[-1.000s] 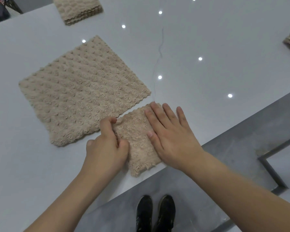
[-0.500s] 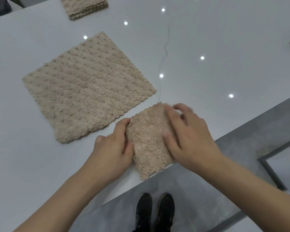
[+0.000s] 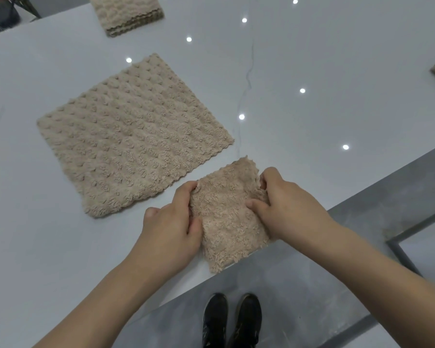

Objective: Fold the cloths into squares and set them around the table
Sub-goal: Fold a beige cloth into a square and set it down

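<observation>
Small folded beige terry cloth (image 3: 227, 217) at the white surface (image 3: 337, 71) near edge | your left hand (image 3: 171, 227) and right hand (image 3: 289, 209) pinch its sides | soft, light, floppy; likely unfolds unless held by stacked edges.

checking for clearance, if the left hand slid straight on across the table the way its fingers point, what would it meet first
Probably the big unfolded cloth. The left hand holds the small folded cloth, its fingers pointing up and slightly right, and the big cloth's near edge lies just ahead. Depth is unclear.
</observation>
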